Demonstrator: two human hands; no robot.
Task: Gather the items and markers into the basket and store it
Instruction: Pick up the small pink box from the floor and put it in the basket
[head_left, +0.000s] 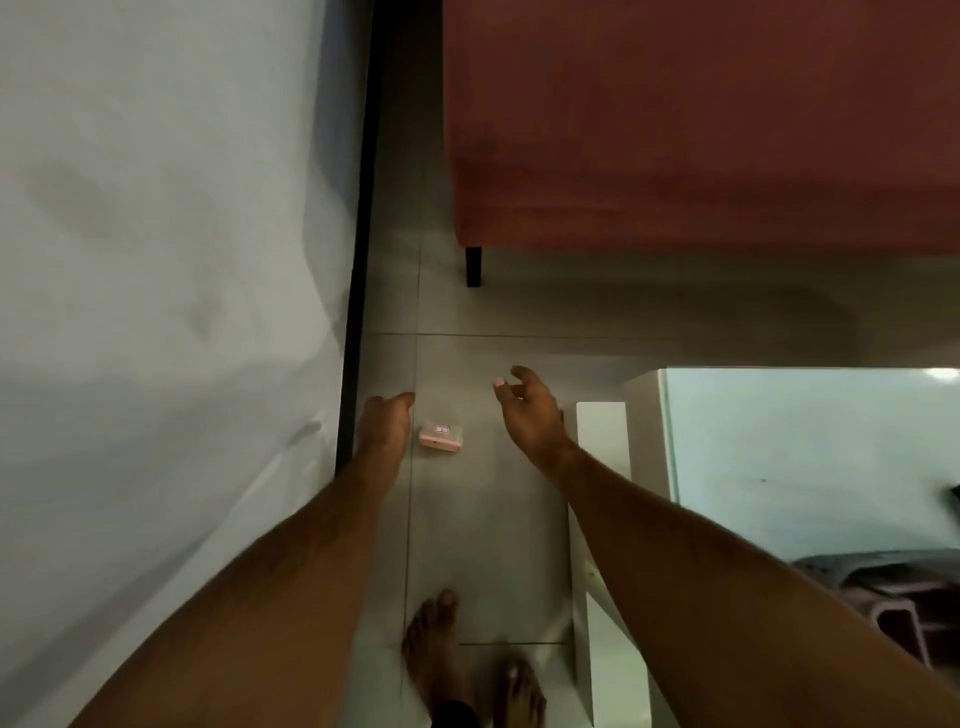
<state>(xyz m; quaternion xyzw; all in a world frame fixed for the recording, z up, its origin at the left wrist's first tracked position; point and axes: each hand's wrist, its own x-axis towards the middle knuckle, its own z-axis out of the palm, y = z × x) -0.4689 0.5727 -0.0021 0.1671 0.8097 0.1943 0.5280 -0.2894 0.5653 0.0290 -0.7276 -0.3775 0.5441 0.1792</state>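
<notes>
While I looked down: both my arms reached out over the grey floor (493, 519), and my bare feet (441, 649) stood on it.
Little pink box: a small pink box (441, 437) with a clear top lay flat on the floor tiles, all by itself.
Left hand: my left hand (384, 423) hung just beside the pink box, on its left side. My fingers bent down loosely and held nothing. I could not tell if they touched the box, but it looked like there was a tiny gap.
Right hand: my right hand (527, 410) was to the right of the box, a bit farther off than the left one. My fingers were spread and softly curled, with nothing in them.
Box and hands: the box lay between my two hands, nearer to the left one.
Left side: a white sheet (156, 260) with a dark edge ran along the floor.
Up ahead: a red seat (701, 130) stood on a black leg (473, 266).
Right side: a white table (810, 457) with a shiny top was near my right arm.
</notes>
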